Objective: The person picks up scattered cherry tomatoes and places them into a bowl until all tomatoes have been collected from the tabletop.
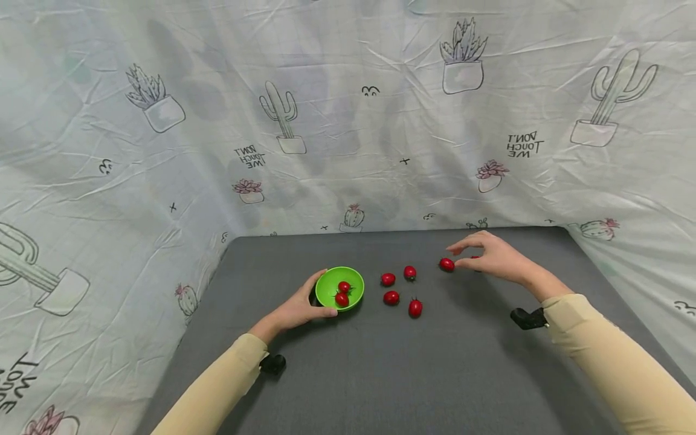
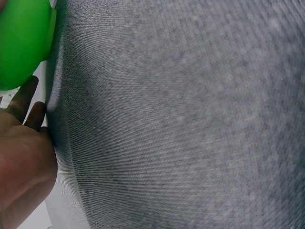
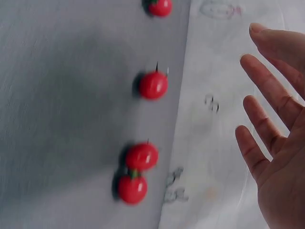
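Observation:
My left hand holds a green bowl by its side, the thumb at the near rim and the fingers round the far side. Two cherry tomatoes lie in the bowl. In the left wrist view, fingers show beneath the bowl's green wall. My right hand hovers over the table's right part, thumb and fingers apart, nothing between them. Just by its fingertips lies a cherry tomato; another is partly hidden behind the hand. The right wrist view shows the fingers spread above several tomatoes.
Between the bowl and the right hand, several cherry tomatoes lie loose on the grey table, among them one close to the bowl and one nearer the front. A white cactus-print cloth hangs behind the table and along its sides.

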{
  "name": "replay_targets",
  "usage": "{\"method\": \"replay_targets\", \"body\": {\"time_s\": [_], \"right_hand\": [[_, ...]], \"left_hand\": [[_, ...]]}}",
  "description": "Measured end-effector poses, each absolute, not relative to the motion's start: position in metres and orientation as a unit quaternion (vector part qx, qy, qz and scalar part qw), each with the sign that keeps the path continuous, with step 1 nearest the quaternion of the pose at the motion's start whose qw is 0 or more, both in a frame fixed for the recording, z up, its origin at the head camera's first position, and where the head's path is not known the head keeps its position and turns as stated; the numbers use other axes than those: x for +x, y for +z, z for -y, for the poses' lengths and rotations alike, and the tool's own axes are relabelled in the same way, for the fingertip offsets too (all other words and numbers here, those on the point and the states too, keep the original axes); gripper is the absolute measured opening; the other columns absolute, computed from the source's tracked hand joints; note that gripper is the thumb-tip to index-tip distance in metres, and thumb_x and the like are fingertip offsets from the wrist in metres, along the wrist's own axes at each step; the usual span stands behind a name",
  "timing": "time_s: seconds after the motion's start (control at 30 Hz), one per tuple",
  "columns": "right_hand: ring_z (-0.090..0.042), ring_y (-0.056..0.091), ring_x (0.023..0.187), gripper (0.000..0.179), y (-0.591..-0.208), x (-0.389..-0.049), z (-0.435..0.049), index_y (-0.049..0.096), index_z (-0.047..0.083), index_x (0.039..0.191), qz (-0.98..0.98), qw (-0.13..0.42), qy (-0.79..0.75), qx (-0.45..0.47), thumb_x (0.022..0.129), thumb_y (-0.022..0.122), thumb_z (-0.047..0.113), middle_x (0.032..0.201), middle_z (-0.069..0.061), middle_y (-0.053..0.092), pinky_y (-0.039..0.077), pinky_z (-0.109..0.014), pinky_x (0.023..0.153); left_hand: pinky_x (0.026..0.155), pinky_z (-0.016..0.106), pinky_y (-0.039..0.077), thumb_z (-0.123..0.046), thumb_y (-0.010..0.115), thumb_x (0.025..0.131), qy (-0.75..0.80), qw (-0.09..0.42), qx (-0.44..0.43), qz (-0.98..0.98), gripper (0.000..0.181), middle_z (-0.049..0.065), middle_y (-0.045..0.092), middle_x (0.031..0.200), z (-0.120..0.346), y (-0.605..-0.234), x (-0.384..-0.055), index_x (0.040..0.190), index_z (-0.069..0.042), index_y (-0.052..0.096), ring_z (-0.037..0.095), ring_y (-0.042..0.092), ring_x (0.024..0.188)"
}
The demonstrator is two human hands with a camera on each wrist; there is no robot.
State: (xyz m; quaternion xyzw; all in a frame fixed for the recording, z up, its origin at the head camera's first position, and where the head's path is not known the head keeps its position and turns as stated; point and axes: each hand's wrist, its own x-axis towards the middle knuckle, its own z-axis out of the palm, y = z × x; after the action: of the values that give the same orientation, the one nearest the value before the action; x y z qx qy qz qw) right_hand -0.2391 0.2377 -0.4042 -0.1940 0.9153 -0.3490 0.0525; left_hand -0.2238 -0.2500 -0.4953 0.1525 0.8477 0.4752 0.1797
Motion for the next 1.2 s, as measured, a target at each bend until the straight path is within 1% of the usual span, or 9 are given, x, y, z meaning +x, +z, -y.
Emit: {"method": "replay_targets", "body": {"time_s": [0.07, 0.17, 0.27, 0.4, 0.5, 0.63, 0.83, 1.07, 1.2], "right_hand": [[-0.026, 0.045, 0.130, 0.035, -0.403, -0.238, -0.248, 0.073, 0.025, 0.126, -0.918, 0.052, -0.348, -0.184, 0.094, 0.077, 0.038, 0.128, 0.000, 0.064, 0.038, -0.054, 0.101], [-0.028, 0.043, 0.132, 0.037, -0.403, -0.237, -0.262, 0.072, 0.024, 0.127, -0.920, 0.052, -0.349, -0.168, 0.094, 0.077, 0.038, 0.130, -0.002, 0.063, 0.036, -0.055, 0.102], [-0.030, 0.044, 0.132, 0.038, -0.406, -0.238, -0.275, 0.071, 0.019, 0.130, -0.924, 0.053, -0.344, -0.158, 0.095, 0.076, 0.035, 0.130, -0.006, 0.064, 0.038, -0.057, 0.101], [-0.033, 0.049, 0.129, 0.042, -0.414, -0.240, -0.290, 0.069, 0.012, 0.133, -0.932, 0.051, -0.328, -0.145, 0.097, 0.073, 0.034, 0.130, -0.012, 0.065, 0.042, -0.056, 0.096], [-0.036, 0.049, 0.129, 0.044, -0.421, -0.241, -0.298, 0.067, 0.008, 0.136, -0.935, 0.048, -0.325, -0.133, 0.098, 0.072, 0.030, 0.130, -0.014, 0.065, 0.042, -0.057, 0.095], [-0.041, 0.045, 0.132, 0.048, -0.429, -0.243, -0.306, 0.063, 0.005, 0.139, -0.934, 0.053, -0.333, -0.119, 0.098, 0.072, 0.028, 0.132, -0.018, 0.063, 0.040, -0.061, 0.098], [-0.045, 0.043, 0.134, 0.052, -0.437, -0.247, -0.312, 0.060, 0.002, 0.142, -0.935, 0.068, -0.335, -0.097, 0.099, 0.071, 0.031, 0.137, -0.024, 0.059, 0.038, -0.065, 0.100], [-0.050, 0.042, 0.134, 0.058, -0.447, -0.251, -0.318, 0.056, 0.000, 0.144, -0.937, 0.091, -0.327, -0.082, 0.099, 0.070, 0.034, 0.140, -0.028, 0.054, 0.037, -0.067, 0.100], [-0.051, 0.042, 0.133, 0.059, -0.454, -0.254, -0.321, 0.056, -0.002, 0.143, -0.936, 0.096, -0.330, -0.082, 0.099, 0.071, 0.034, 0.140, -0.030, 0.054, 0.037, -0.067, 0.100]], "left_hand": [[0.118, 0.060, 0.020, -0.040, 0.086, 0.085, 0.476, 0.181, 0.152, -0.847, 0.106, 0.008, 0.020, 0.167, 0.250, -0.495, -0.224, 0.165, -0.029, 0.018, 0.029, 0.021, 0.152], [0.117, 0.061, 0.020, -0.040, 0.086, 0.084, 0.477, 0.183, 0.151, -0.846, 0.105, 0.009, 0.020, 0.167, 0.250, -0.495, -0.224, 0.164, -0.029, 0.018, 0.030, 0.020, 0.152], [0.117, 0.062, 0.021, -0.040, 0.086, 0.084, 0.477, 0.183, 0.150, -0.846, 0.105, 0.009, 0.020, 0.167, 0.250, -0.495, -0.224, 0.164, -0.029, 0.019, 0.031, 0.020, 0.152], [0.117, 0.061, 0.021, -0.042, 0.086, 0.084, 0.474, 0.183, 0.148, -0.848, 0.106, 0.009, 0.021, 0.167, 0.251, -0.495, -0.224, 0.164, -0.031, 0.018, 0.030, 0.021, 0.152], [0.118, 0.060, 0.020, -0.043, 0.086, 0.084, 0.471, 0.184, 0.146, -0.850, 0.106, 0.008, 0.020, 0.167, 0.251, -0.494, -0.223, 0.165, -0.031, 0.017, 0.029, 0.020, 0.152], [0.118, 0.060, 0.020, -0.045, 0.085, 0.084, 0.469, 0.185, 0.145, -0.852, 0.108, 0.009, 0.020, 0.167, 0.250, -0.492, -0.223, 0.165, -0.029, 0.016, 0.030, 0.020, 0.152], [0.118, 0.060, 0.021, -0.045, 0.085, 0.084, 0.470, 0.184, 0.149, -0.851, 0.108, 0.008, 0.020, 0.167, 0.251, -0.492, -0.224, 0.165, -0.028, 0.016, 0.030, 0.021, 0.152], [0.117, 0.060, 0.022, -0.041, 0.086, 0.084, 0.476, 0.184, 0.150, -0.847, 0.106, 0.007, 0.022, 0.166, 0.252, -0.494, -0.225, 0.165, -0.029, 0.018, 0.029, 0.023, 0.151], [0.116, 0.061, 0.022, -0.037, 0.086, 0.085, 0.480, 0.181, 0.150, -0.845, 0.106, 0.009, 0.022, 0.166, 0.251, -0.495, -0.225, 0.165, -0.027, 0.018, 0.031, 0.023, 0.151]]}}
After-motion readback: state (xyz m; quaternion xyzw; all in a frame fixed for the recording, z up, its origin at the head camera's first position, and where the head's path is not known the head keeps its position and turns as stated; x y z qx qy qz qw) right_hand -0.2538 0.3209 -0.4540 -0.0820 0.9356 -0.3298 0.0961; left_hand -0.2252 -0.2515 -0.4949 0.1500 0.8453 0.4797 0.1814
